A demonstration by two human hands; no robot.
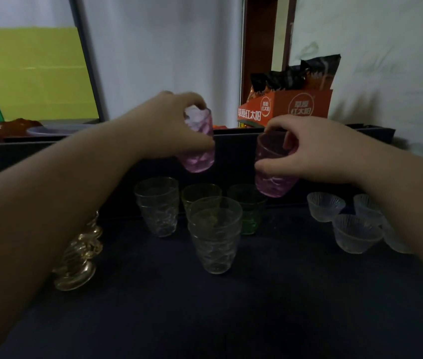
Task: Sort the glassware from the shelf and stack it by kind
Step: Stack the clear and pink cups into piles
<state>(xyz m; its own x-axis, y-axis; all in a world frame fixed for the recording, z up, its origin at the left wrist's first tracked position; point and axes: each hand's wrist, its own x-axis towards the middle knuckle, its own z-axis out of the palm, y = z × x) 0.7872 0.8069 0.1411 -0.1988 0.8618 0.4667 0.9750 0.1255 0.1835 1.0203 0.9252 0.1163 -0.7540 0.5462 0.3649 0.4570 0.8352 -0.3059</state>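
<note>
Above the dark desk [205, 320], the left hand [168, 125] has its fingers clamped on a pink glass [200, 149]; beside it the right hand [316, 154] grips a second pink glass [272, 185], tilted. Below stand gold glasses [78, 265], stacked clear tumblers [215, 237], a green glass [250, 211] and small ribbed bowls [355, 233].

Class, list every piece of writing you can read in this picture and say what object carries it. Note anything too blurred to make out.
"草原红太阳" in white characters on the left face of the orange carton.
"草原 红太阳" in a round white badge on the carton's front face; the same badge, smaller, near the carton's left corner.
Dark snack bags in the carton: print too blurred to read.
The glasses carry no writing.
</note>
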